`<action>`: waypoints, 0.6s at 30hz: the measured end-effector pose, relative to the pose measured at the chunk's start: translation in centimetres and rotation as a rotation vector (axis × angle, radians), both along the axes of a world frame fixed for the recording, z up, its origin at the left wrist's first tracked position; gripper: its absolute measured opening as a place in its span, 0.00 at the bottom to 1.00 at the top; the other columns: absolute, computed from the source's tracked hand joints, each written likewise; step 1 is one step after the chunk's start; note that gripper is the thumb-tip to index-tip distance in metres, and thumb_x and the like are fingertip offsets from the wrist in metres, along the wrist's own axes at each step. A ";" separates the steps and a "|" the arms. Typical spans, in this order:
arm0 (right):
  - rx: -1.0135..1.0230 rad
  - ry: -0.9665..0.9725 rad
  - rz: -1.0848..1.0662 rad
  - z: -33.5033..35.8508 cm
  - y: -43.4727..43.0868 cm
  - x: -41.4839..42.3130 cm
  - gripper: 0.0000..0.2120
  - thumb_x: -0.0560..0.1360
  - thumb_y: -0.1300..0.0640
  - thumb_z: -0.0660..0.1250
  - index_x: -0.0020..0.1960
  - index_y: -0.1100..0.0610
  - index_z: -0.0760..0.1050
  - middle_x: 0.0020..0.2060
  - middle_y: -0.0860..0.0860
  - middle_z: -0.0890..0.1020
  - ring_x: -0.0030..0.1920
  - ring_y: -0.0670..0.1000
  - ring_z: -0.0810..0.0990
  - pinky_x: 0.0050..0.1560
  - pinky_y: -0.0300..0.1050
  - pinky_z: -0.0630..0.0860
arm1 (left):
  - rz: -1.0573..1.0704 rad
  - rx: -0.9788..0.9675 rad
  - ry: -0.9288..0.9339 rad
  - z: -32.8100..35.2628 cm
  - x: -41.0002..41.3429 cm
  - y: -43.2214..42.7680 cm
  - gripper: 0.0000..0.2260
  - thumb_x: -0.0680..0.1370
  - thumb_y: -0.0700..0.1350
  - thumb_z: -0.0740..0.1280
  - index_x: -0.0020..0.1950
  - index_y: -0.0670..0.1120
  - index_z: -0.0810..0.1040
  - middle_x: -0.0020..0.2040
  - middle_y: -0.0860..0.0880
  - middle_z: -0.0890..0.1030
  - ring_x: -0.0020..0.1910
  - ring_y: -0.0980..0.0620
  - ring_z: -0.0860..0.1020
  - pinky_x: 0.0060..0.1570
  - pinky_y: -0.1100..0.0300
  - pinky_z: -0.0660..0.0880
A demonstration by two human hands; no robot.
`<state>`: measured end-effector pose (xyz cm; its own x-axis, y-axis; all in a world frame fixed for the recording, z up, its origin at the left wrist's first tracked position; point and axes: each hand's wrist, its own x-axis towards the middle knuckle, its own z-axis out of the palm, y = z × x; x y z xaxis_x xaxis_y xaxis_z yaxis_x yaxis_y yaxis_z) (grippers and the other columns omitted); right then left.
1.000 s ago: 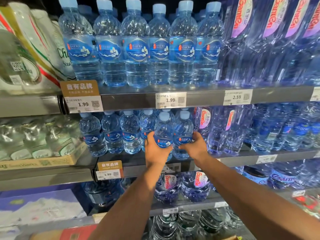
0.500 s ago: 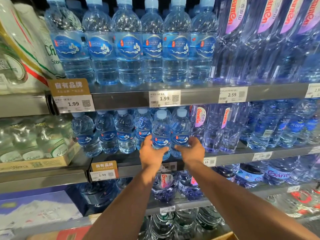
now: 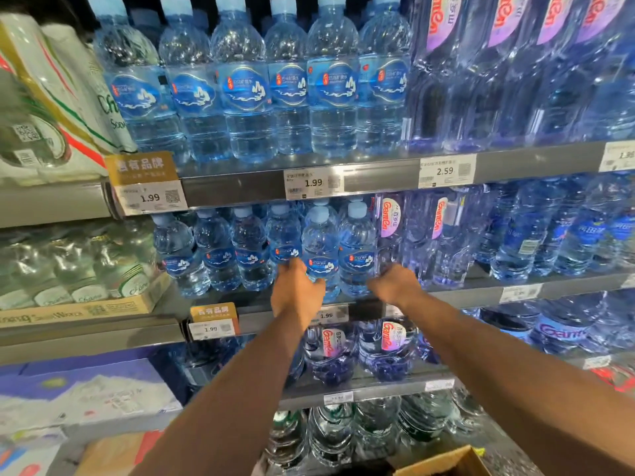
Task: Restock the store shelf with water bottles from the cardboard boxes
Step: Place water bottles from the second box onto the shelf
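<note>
Gripping low at the shelf (image 3: 464,296) front edge: left hand (image 3: 297,293) clasps left bottle (image 3: 320,250), right hand (image 3: 395,286) clasps right bottle (image 3: 357,249). Likely full, heavy, thin-walled, slick; grasp below label, not cap.

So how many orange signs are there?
2. One orange sign at upper left; another lower down, just left of the left hand. Arms may hide more.

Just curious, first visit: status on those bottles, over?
Left grip holds front-left bottle. Right grip holds front-right bottle. Both bottles on middle shelf, neighbours packed tight.
</note>
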<state>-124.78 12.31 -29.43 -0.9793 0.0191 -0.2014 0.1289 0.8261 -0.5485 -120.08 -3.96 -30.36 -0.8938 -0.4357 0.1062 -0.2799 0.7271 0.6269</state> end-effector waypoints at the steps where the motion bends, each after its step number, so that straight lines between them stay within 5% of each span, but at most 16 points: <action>1: 0.130 -0.037 0.120 0.5 0.5 0.3 0.18 0.74 0.53 0.65 0.60 0.62 0.74 0.54 0.58 0.78 0.54 0.57 0.78 0.52 0.46 0.76 | -0.043 -0.134 -0.106 0.6 0.3 0.3 0.17 0.76 0.49 0.66 0.61 0.42 0.71 0.58 0.44 0.76 0.53 0.43 0.78 0.47 0.53 0.76; 5: 0.470 -0.023 0.378 2.2 2.5 1.4 0.20 0.76 0.57 0.63 0.66 0.61 0.68 0.60 0.56 0.75 0.57 0.56 0.76 0.54 0.48 0.75 | -0.154 -0.467 -0.373 1.5 1.8 3.1 0.17 0.77 0.52 0.64 0.62 0.46 0.73 0.59 0.44 0.77 0.57 0.43 0.77 0.50 0.54 0.73; 10: 0.517 0.042 0.464 3.1 5.9 2.4 0.23 0.76 0.54 0.62 0.69 0.60 0.67 0.63 0.56 0.74 0.60 0.56 0.75 0.56 0.48 0.74 | -0.112 -0.556 -0.442 1.0 3.5 8.0 0.15 0.77 0.49 0.62 0.62 0.46 0.75 0.59 0.45 0.78 0.57 0.43 0.78 0.50 0.53 0.75; 14: 0.508 0.052 0.489 2.8 8.9 3.7 0.20 0.74 0.54 0.64 0.65 0.58 0.72 0.56 0.54 0.78 0.48 0.53 0.75 0.46 0.43 0.73 | -0.116 -0.635 -0.476 1.4 4.5 11.7 0.14 0.78 0.48 0.59 0.61 0.47 0.77 0.59 0.45 0.79 0.57 0.42 0.78 0.49 0.51 0.76; 18: 0.541 0.069 0.500 2.6 11.5 5.0 0.20 0.75 0.51 0.63 0.65 0.56 0.72 0.56 0.54 0.79 0.53 0.55 0.78 0.44 0.43 0.71 | -0.141 -0.583 -0.465 1.9 5.2 14.5 0.15 0.77 0.46 0.61 0.62 0.49 0.77 0.61 0.48 0.78 0.57 0.45 0.78 0.50 0.53 0.76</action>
